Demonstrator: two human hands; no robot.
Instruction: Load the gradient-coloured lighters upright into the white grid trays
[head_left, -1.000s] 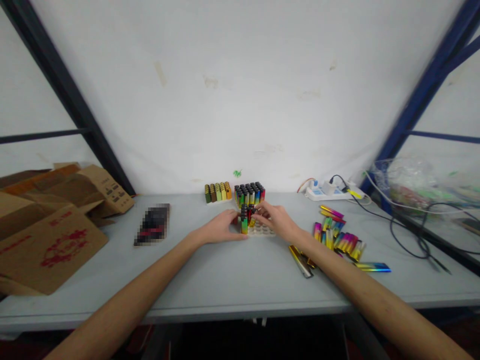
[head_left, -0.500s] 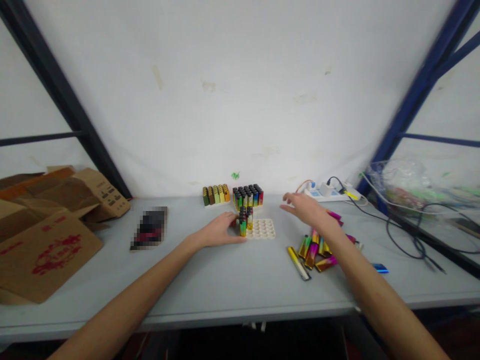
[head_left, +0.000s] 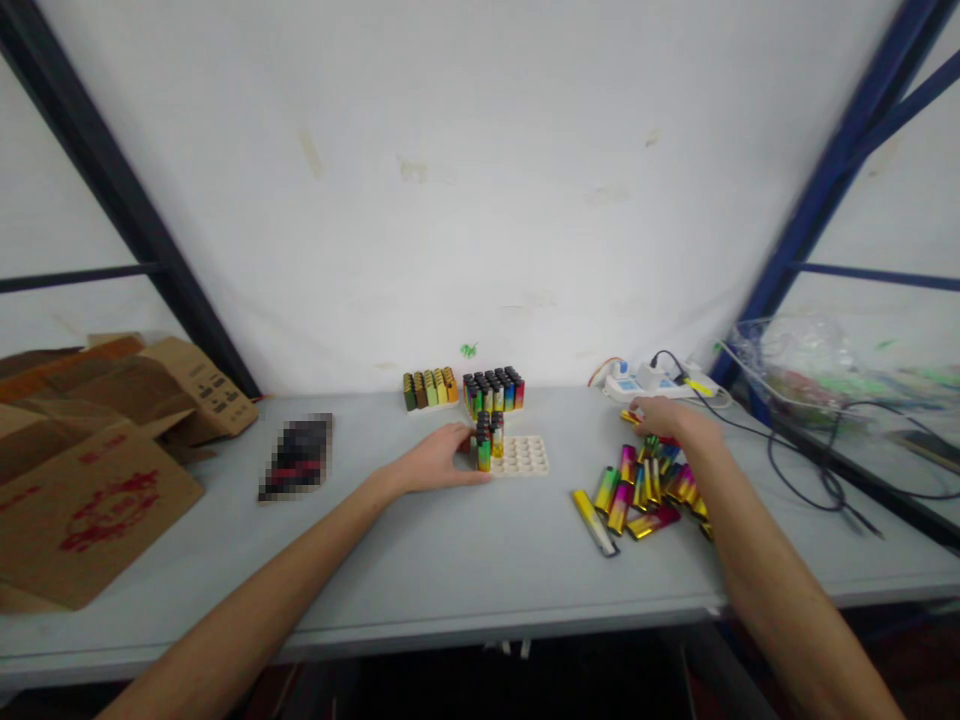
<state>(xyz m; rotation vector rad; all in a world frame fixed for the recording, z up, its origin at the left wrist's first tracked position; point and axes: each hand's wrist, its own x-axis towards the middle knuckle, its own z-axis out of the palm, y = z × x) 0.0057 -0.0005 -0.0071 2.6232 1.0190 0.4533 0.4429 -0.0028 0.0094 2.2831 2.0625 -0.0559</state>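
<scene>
"Right hand (head_left: 664, 418) has swung away from the tray (head_left: 529, 456), to between its two and three o'clock."

"It's at a gold lighter (head_left: 628, 416), lying flat, visible end towards ten o'clock. Gripped?"

"Can't tell; fingers are bunched over it. Forearm comes in from five o'clock, hand angled towards ten."

"Left hand (head_left: 436, 460)?"

"Thumb and fingers apart, round the upright lighters (head_left: 484, 455) at the tray's nine o'clock end. Pile (head_left: 646, 485) lies between its three and four."
</scene>
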